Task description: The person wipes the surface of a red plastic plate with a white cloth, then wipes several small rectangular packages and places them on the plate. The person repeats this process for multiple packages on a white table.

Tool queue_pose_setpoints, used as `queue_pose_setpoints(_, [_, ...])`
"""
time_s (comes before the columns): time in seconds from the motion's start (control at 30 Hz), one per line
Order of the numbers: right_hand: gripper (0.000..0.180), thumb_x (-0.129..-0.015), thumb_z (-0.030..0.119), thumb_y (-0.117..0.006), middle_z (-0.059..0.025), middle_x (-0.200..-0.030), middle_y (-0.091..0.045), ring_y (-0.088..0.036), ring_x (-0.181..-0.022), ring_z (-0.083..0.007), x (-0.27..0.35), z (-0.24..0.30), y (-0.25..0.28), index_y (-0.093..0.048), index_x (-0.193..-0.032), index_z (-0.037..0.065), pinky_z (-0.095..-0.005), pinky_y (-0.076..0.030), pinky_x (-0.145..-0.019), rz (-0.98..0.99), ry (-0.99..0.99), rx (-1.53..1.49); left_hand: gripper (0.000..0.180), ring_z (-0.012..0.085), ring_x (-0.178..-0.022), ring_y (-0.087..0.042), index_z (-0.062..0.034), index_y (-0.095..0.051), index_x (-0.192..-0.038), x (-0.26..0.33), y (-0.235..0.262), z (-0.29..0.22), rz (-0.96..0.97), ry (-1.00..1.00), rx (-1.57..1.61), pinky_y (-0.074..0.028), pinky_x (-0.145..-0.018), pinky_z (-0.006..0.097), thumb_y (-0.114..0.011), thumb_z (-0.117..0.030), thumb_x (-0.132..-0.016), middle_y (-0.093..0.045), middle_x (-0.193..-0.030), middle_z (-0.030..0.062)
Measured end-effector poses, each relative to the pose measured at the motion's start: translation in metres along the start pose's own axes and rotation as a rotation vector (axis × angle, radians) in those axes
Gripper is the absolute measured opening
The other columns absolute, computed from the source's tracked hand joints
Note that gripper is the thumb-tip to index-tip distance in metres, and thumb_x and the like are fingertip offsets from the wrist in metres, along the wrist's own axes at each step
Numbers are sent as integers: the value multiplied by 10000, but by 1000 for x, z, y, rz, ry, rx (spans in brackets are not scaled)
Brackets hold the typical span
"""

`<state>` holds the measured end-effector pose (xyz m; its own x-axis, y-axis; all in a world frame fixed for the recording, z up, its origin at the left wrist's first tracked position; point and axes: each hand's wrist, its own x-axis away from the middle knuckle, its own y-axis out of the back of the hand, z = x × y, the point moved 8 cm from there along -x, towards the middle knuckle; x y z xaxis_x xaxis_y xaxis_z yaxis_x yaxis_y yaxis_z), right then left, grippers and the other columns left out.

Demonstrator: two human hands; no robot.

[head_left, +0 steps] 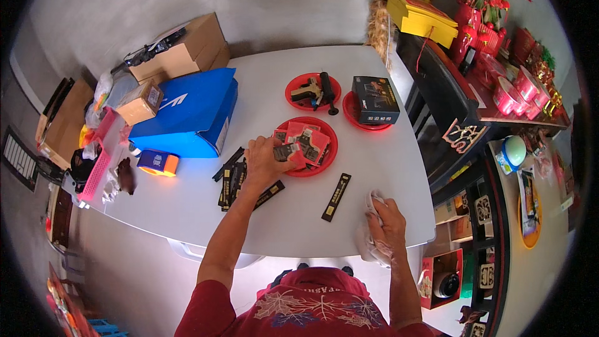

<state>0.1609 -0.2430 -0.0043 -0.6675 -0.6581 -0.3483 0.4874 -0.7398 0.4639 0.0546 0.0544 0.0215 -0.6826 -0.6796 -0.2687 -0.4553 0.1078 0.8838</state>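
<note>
My left hand is closed on a small flat red packet at the left side of a red plate. More red-and-grey packets lie in that plate. Just left of my wrist, several slim black sleeves with gold print are fanned on the white table. One more black sleeve lies alone between my hands. Near the table's front right edge, my right hand grips a crumpled pale cloth, part of which hangs over the edge.
Behind sit a red plate with a black-and-gold tool and another red plate bearing a black box. At left are a blue box, cardboard boxes, an orange-and-blue item and a pink basket. A dark cabinet stands right.
</note>
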Motion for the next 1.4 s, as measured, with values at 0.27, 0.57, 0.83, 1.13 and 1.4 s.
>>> queue_pose_setpoints(0.27, [310,-800,36,-600,-165,-984,-574,-624,-821,-291,2,-7,18,-608,-1110,27,-349,-505,-704,-2,-15,25,248,139,-664,-629,13,-615,-995,29,-14,-6,88,311,1127,-514,-514,268,-628,-196,-861,-660,-840,73])
queue_pose_setpoints(0.57, [402,-777,89,-624,-165,-1105,-539,-614,-909,-303,-23,76,-30,-585,-1177,87,-383,-530,-690,-133,216,119,288,182,-945,-635,-47,-526,-1214,101,-44,-67,336,383,1873,-534,-815,348,-476,-120,-940,-640,-1074,69])
queue_pose_setpoints(0.83, [372,-774,123,-591,-140,-983,-508,-601,-825,-310,-26,100,-64,-580,-1146,121,-412,-517,-653,64,347,443,308,112,-1007,-539,-46,-494,-1231,125,-53,-83,324,433,1895,-419,-874,256,-431,-204,-974,-559,-1156,31])
queue_pose_setpoints(1.13, [357,-796,83,-543,-146,-1088,-528,-603,-862,-332,-4,52,-47,-592,-1147,120,-408,-508,-728,268,147,188,280,201,-809,-603,40,-512,-1159,120,-33,-19,77,133,815,-478,-737,313,-510,-86,-909,-604,-971,109])
queue_pose_setpoints(1.4, [322,-813,63,-546,-168,-1061,-546,-609,-857,-334,-16,-5,3,-606,-1129,41,-380,-489,-749,-47,-61,136,487,367,-817,-590,86,-416,-1232,78,-5,-8,-284,17,317,-469,-767,416,-618,-72,-818,-537,-1054,242])
